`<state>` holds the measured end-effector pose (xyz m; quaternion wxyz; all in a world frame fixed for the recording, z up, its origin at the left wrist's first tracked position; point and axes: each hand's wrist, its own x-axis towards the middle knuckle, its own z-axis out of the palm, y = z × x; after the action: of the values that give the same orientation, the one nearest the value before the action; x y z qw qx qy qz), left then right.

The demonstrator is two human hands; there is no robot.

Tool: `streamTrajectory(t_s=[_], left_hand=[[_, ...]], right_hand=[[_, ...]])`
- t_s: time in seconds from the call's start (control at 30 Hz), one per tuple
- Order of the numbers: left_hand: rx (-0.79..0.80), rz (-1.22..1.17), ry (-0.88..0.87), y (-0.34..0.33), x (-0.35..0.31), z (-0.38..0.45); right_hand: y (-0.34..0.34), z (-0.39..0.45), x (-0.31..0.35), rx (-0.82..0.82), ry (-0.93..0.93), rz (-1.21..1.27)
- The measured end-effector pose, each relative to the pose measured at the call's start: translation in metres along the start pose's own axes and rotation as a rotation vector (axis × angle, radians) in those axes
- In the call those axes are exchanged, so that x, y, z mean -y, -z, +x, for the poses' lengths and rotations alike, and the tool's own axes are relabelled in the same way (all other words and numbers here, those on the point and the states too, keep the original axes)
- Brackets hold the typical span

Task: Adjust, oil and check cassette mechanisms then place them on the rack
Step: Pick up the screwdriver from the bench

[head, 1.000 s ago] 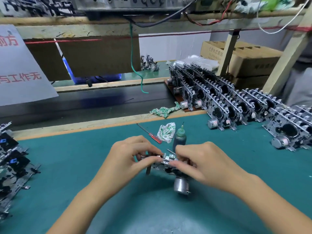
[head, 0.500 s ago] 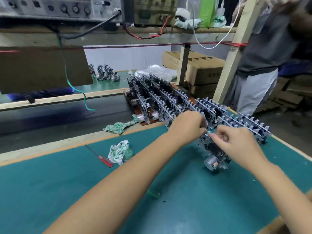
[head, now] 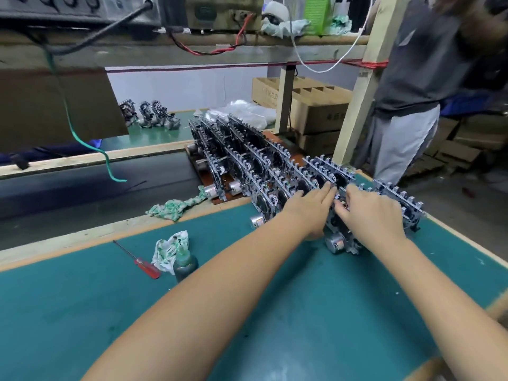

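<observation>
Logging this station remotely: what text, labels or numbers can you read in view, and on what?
Upper cardboard box: faint printed characters, too blurred to read.
Lower cardboard box: dark printed characters, too blurred to read.
Green box on the shelf: no print legible.
Instrument panels above: knobs only, no legible markings.
Nothing else carries readable text.

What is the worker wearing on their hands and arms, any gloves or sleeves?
Nothing at all. The left hand and right hand are bare, with no gloves, rings or watch showing. Both forearms are uncovered as far as the picture's lower edge, so no sleeve is visible.
</observation>
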<state>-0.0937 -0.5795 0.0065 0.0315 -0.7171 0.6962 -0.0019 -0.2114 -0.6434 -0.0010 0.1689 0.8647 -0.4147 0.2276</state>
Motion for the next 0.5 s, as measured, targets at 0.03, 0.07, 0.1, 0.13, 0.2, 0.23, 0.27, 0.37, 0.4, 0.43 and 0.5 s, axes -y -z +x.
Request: streamTrajectory(t_s=[0.03,0.07,0.1,0.13,0.2,0.23,0.27,0.37,0.4,0.43,0.5], left_hand=[[-0.025,0.031,-0.009,0.003,-0.002,-0.004],[-0.065,0.033,-0.020,0.007,-0.003,-0.009],[-0.124,0.008,-0.023,0.012,-0.003,-0.019],[-0.199,-0.024,-0.014,0.016,-0.002,-0.032],[-0.335,-0.038,0.035,0.018,0.003,-0.071],[-0.371,-0.048,0.058,0.015,0.008,-0.096],[-0.389,-0.069,0.083,0.010,0.013,-0.124],[-0.454,-0.131,0.173,-0.009,0.030,-0.214],[-0.499,-0.146,0.213,-0.019,0.036,-0.243],[-0.536,-0.163,0.258,-0.030,0.041,-0.272],[-0.565,-0.260,0.389,-0.053,0.046,-0.330]], right_hand=[[0.007,-0.002,0.001,-0.014,0.013,-0.026],[0.015,-0.006,0.003,-0.038,0.032,0.000],[0.024,-0.013,0.007,-0.066,0.051,0.072],[0.033,-0.024,0.013,-0.088,0.055,0.179],[0.051,-0.051,0.034,-0.082,0.061,0.410],[0.057,-0.065,0.047,-0.036,0.078,0.504],[0.061,-0.078,0.061,0.038,0.107,0.576],[0.067,-0.113,0.114,0.246,0.298,0.705],[0.070,-0.122,0.133,0.257,0.385,0.726],[0.073,-0.131,0.153,0.230,0.488,0.730],[0.083,-0.146,0.199,0.205,0.699,0.723]])
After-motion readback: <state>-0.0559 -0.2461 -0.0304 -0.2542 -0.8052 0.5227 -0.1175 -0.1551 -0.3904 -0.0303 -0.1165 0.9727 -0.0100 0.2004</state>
